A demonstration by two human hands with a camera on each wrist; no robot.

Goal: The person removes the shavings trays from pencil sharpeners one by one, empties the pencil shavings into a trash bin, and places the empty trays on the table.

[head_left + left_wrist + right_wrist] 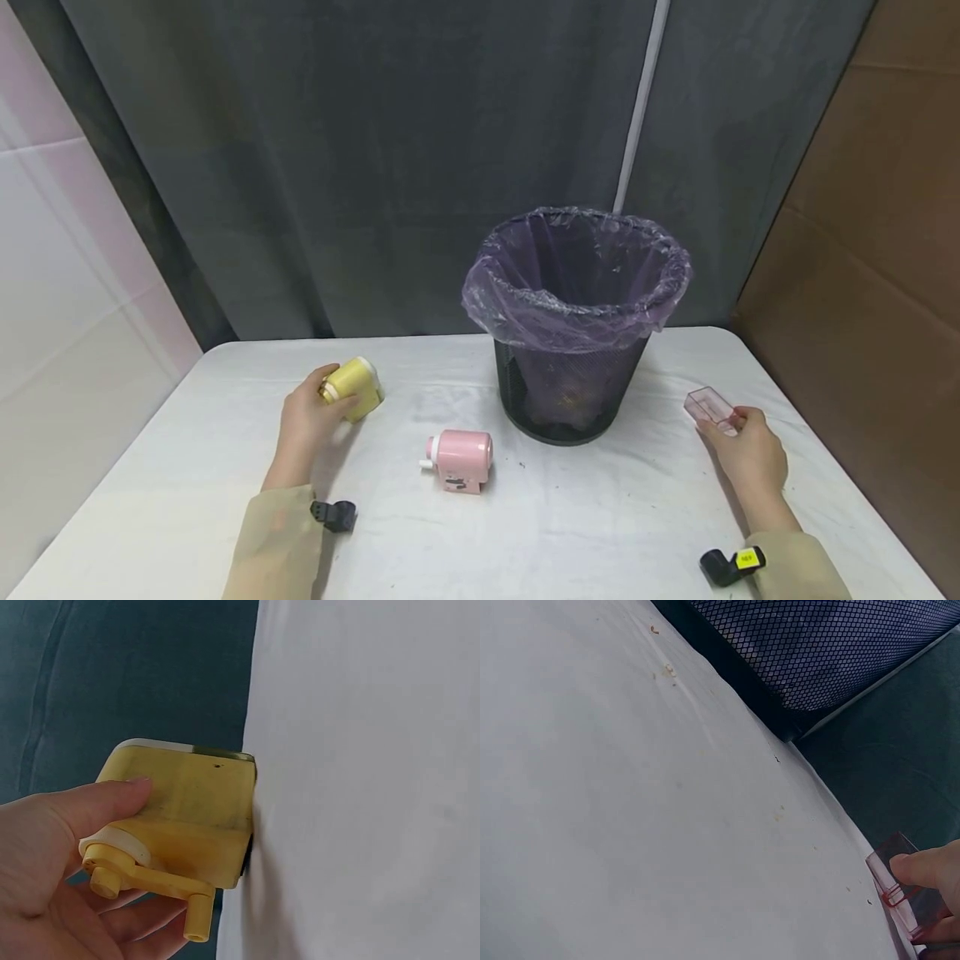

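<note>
My left hand [303, 421] grips a yellow crank pencil sharpener [354, 383] at the left of the table. In the left wrist view the thumb lies on top of the sharpener's body [187, 791], and the crank handle [169, 881] sticks out toward the palm. On the right side, my right hand [750, 457] pinches a small see-through pink plastic box [703, 403], which looks like a sharpener's shavings drawer. Only part of this box [892, 889] shows at the right wrist view's edge. Between the hands lies a pink crank pencil sharpener [463, 457], its crank facing left.
A black mesh wastebasket [517, 392] lined with a purple plastic bag [570, 327] stands at the table's back, right of centre. Small crumbs [667, 671] dot the white tablecloth [570, 525]. A dark curtain [375, 167] hangs behind, and a brown panel [870, 275] borders the right.
</note>
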